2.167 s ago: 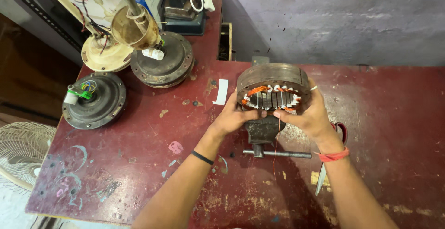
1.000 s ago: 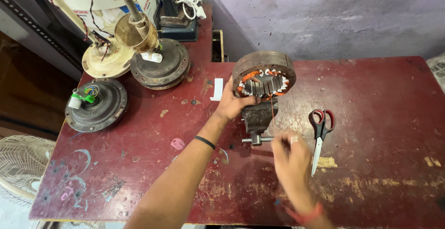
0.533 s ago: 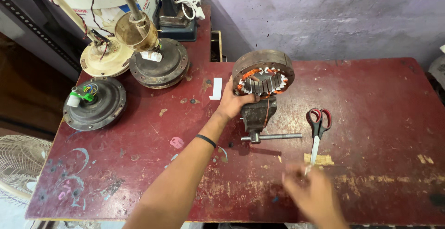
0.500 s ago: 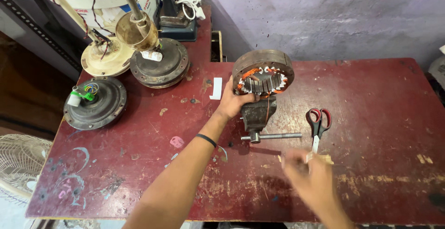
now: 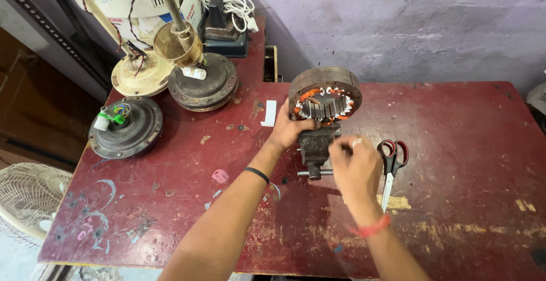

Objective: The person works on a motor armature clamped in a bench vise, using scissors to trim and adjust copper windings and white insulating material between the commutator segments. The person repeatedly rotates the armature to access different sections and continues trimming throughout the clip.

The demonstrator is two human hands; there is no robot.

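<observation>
Right hand (image 5: 355,164) had risen to the vise (image 5: 314,147), fingers seemingly pinched together; left hand (image 5: 290,130) gripped the stator (image 5: 325,94).

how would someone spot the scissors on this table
Start at the red table and find the small vise holding a round motor stator near its middle. The scissors lie flat just beyond the right hand, the only thing with red-and-black loop handles.
</observation>
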